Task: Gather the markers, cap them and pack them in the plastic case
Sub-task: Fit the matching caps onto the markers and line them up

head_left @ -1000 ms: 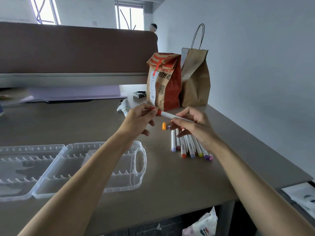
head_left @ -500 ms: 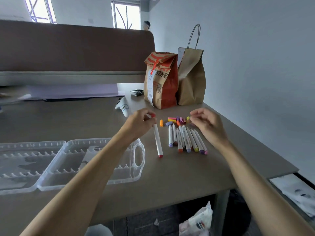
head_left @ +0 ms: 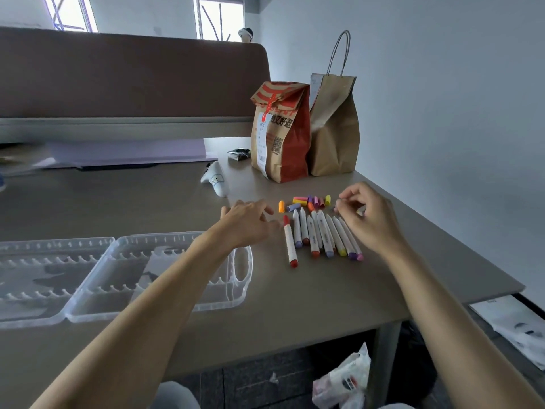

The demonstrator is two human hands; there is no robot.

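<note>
Several white markers with coloured ends lie side by side on the brown table. A red marker with a red cap on its far end lies apart at their left. Loose coloured caps sit in a cluster just behind the row, one orange cap off to the left. My left hand hovers just left of the red marker, fingers apart and empty. My right hand is over the right end of the row, fingertips pinched near the caps; what they hold is unclear. The clear plastic case lies open at the left.
A red-and-brown paper bag and a plain brown handled bag stand behind the caps. A white device and a small dark packet lie further back. The table edge runs close on the right; a plastic bag lies below.
I held the red marker in both hands, then my left hand laid it on the table left of the row and let go. My right hand moved to the caps.
</note>
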